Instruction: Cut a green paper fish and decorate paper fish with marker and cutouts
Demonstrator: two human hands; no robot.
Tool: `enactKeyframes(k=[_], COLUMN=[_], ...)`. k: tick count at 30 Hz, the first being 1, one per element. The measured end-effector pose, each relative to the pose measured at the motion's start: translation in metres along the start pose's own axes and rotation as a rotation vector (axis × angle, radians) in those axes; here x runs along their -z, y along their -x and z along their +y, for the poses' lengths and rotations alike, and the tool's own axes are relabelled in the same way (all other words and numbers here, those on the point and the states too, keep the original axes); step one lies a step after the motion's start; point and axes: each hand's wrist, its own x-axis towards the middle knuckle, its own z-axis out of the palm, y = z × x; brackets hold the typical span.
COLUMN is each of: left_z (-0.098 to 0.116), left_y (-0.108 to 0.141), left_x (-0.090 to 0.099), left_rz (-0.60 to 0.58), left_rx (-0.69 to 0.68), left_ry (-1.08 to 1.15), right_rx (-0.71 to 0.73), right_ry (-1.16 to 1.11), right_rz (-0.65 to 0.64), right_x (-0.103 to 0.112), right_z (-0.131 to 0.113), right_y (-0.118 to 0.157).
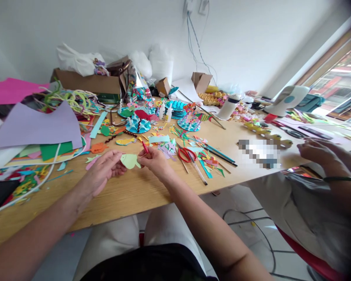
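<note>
Your far L: brn box, wht bag at top | ahead of you: 2 wall outlets w/ cables | your far R: wht device nr teal item

Left of the red scissors, the fingers of the left hand and right hand hid bits of a green paper fish; a red pen vanished partly into the right. Right of the scissors, a blocky blur masked something. Farther right, a co-worker was cut off, whatever those hands held unclear to me. Far left of the scissors, a pink sheet ran out of view.
</note>
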Motion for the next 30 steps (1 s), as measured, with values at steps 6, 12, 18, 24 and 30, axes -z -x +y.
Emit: enactKeyframes(k=[6,12,18,24,30], left_z=[-0.001,0.0,-0.002,0.0,-0.005], left_y=[-0.003,0.002,0.014,0.024,0.029], left_x=[0.007,0.027,0.017,0.009,-0.002], left_rz=[0.007,0.019,0.021,-0.034,-0.062], left_rx=[0.027,-0.044,-0.093,-0.142,-0.145], left_ry=[-0.227,-0.281,-0.323,-0.422,-0.444], right_rx=[0.016,0.004,-0.07,-0.153,-0.186], right_ry=[0.253,1.132,1.292,1.383,1.449], right_rz=[-0.041,0.088,0.106,0.237,0.249], right_x=[0.004,0.03,0.045,0.062,0.077], right_z=[-0.002,-0.018,-0.019,-0.018,-0.01], right_y=[0.005,0.009,0.027,0.044,0.045])
